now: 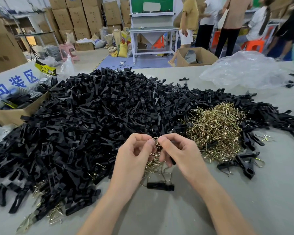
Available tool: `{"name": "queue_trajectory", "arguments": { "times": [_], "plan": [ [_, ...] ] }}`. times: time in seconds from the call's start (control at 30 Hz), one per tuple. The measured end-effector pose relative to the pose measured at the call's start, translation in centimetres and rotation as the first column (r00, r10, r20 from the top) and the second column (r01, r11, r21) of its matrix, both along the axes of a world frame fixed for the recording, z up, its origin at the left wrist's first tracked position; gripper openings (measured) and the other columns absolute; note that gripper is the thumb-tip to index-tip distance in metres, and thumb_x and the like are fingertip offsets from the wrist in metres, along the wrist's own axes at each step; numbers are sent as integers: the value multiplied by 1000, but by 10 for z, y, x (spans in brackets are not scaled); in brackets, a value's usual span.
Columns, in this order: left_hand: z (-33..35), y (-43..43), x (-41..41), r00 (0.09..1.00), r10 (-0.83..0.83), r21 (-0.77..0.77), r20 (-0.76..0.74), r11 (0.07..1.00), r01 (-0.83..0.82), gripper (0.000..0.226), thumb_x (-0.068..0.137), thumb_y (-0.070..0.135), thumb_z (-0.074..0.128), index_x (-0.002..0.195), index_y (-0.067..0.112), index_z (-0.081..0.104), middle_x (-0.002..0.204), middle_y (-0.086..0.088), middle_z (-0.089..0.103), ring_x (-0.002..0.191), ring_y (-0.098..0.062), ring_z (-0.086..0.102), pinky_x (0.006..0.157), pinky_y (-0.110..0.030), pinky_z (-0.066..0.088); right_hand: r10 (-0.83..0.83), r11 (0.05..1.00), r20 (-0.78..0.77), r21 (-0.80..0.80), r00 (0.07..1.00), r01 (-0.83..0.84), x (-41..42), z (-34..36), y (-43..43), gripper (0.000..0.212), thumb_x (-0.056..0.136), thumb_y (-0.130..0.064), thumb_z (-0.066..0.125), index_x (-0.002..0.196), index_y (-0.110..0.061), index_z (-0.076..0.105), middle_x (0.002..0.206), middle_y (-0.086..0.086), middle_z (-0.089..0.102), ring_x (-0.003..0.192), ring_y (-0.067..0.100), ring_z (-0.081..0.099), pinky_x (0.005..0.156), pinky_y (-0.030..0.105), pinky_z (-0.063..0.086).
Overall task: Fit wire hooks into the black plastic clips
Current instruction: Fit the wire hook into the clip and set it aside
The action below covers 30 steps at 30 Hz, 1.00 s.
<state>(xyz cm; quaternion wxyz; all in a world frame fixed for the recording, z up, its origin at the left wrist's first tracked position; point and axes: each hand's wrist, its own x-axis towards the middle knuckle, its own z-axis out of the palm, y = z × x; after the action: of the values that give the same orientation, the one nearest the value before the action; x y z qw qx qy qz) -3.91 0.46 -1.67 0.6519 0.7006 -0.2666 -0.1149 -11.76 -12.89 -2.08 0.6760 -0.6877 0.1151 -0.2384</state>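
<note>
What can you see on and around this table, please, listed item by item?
black plastic clips: a great many, black, heaped over the table's left and centre
wire hooks: a great many, brass-coloured, heaped right of centre
lone clip: one, black, on the table just below the hands
plastic bag: one, clear, far right of the table
cardboard box: one, brown, at the table's left edge
table: one, grey
cartons: many, brown, stacked at back left
people: several, standing at back right
held wire hook: one, brass-coloured, between both hands
left hand: pinches the held wire hook
right hand: pinches the held wire hook
</note>
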Motion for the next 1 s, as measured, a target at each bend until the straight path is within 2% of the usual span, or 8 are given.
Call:
{"name": "queue_trajectory", "arguments": {
  "times": [0.23,0.37,0.43,0.5,0.7,0.87,0.93,1.0],
  "plan": [
    [0,4,2,981,-31,119,189,993,8,10,96,31,64,90,36,69,78,18,68,66,2,58,62,-9,42,-9,994,-7,-107,1000,8,-3,-5,-3,10,96,-23,68,89,-20,74,61,6,68,47,6,53,49,17,45],
    [0,8,9,929,2,185,371,980,-76,8,96,30,63,94,36,68,94,17,66,87,-4,64,72,-12,46,37,981,-95,-185,995,-54,-4,-9,-4,10,95,-37,67,98,-31,75,65,2,72,47,7,51,49,19,44],
    [2,10,12,891,18,194,454,974,-119,11,96,27,63,94,36,68,96,18,64,92,-6,63,75,-11,45,53,959,-144,-270,988,-90,-4,-13,-2,14,93,-48,65,105,-43,71,66,-2,72,48,16,50,51,30,44],
    [2,11,13,927,29,161,374,982,-96,14,96,26,63,93,38,68,93,18,67,88,-6,64,73,-12,46,58,933,-165,-342,985,-112,-4,-16,0,20,90,-57,61,107,-49,67,65,-5,71,50,26,51,52,37,45],
    [6,12,14,986,51,67,156,996,-63,16,97,29,62,91,42,70,72,9,68,65,-3,61,62,-10,47,48,927,-133,-362,990,-94,-3,-16,0,20,91,-57,58,104,-46,68,70,-7,73,52,21,55,54,38,48],
    [8,12,12,997,21,47,70,999,-24,15,97,26,62,91,35,72,78,5,72,73,-7,68,70,-15,53,11,928,-128,-367,992,-58,-3,-15,1,22,94,-53,60,116,-51,63,70,-6,73,44,5,41,47,19,36],
    [11,11,11,1000,1,24,6,1000,-1,12,96,23,64,93,27,74,80,2,74,76,-10,70,72,-17,54,21,960,-73,-275,997,-40,-3,-9,2,15,96,-47,62,109,-44,68,69,-1,72,47,8,50,47,21,42],
    [13,9,7,999,-19,-2,-35,1000,19,10,94,25,66,92,25,75,79,6,73,71,-6,66,67,-13,51,-25,999,29,-28,999,26,-1,-2,1,14,96,-42,62,100,-34,74,67,3,70,50,12,57,50,22,49]
  ]
}}
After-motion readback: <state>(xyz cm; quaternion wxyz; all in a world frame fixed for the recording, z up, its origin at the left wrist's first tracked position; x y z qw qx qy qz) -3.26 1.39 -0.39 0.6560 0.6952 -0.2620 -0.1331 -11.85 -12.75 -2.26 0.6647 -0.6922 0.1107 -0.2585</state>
